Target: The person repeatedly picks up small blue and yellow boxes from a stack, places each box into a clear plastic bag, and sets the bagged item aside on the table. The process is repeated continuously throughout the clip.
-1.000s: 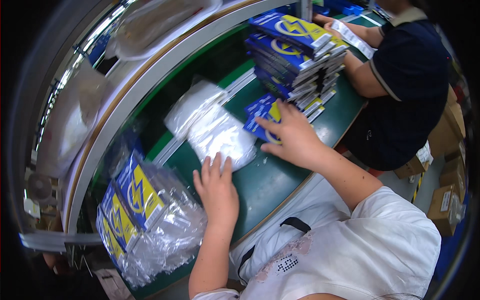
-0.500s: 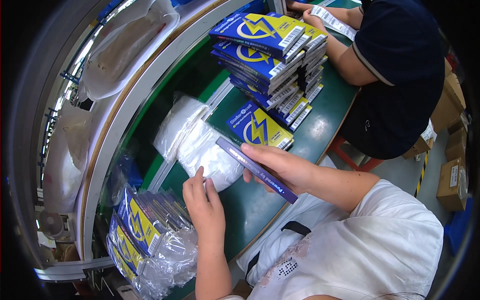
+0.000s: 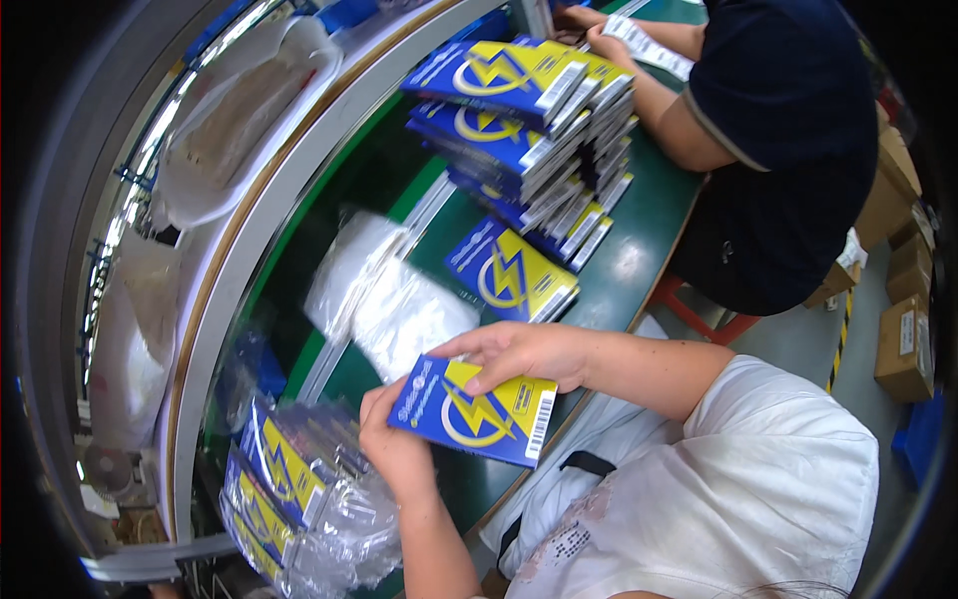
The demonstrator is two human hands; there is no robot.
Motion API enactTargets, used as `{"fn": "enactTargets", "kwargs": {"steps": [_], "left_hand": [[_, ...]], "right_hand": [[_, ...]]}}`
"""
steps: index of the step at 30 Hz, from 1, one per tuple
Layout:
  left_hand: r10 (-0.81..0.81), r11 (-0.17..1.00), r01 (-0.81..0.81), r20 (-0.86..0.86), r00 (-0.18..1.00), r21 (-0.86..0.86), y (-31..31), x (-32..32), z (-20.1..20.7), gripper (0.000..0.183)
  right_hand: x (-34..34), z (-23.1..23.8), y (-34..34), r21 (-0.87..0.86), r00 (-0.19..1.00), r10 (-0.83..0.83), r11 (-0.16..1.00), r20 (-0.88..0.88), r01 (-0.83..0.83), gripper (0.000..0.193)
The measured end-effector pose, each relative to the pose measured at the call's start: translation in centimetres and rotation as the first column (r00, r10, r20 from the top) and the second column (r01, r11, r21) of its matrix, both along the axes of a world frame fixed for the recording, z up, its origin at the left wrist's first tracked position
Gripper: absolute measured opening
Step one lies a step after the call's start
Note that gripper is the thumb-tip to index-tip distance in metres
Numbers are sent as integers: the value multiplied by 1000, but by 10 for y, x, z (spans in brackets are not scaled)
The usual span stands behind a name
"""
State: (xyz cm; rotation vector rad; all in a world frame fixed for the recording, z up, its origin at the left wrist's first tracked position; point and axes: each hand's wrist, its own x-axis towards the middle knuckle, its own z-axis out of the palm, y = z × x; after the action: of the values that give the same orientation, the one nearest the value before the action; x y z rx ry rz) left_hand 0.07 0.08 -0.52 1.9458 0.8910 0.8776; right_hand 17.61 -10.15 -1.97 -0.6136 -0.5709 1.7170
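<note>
- I saw 1 flat blue-and-yellow lightning-bolt carton held above the green tabletop.
- The right hand pinched its far edge, thumb across the face.
- The left hand touched its left end; fingertips hidden, I couldn't tell their grip.
- Plastic bags lay just beyond.

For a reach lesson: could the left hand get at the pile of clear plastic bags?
Probably yes: the plastic bags lie mostly uncovered just beyond the left hand, though it seems occupied with the flat blue-and-yellow box.
</note>
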Motion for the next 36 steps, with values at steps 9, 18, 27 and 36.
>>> {"fn": "enactTargets", "kwargs": {"steps": [9,18,27,36], "left_hand": [[25,905,17,93,995,-424,19,-9,-23,29],[-20,987,28,54,998,-158,6,-10,-21,24],[226,900,-160,119,967,-406,-10,-4,3,31],[-4,996,24,-223,975,85,-46,-10,23,37]], "right_hand": [[3,-1,-5,39,984,84,995,156,-91,75],[-2,4,3,-20,991,11,1000,137,-8,69],[4,-2,-5,-35,920,-52,997,388,71,57],[-22,-7,-7,185,609,-484,853,628,487,29]]}}
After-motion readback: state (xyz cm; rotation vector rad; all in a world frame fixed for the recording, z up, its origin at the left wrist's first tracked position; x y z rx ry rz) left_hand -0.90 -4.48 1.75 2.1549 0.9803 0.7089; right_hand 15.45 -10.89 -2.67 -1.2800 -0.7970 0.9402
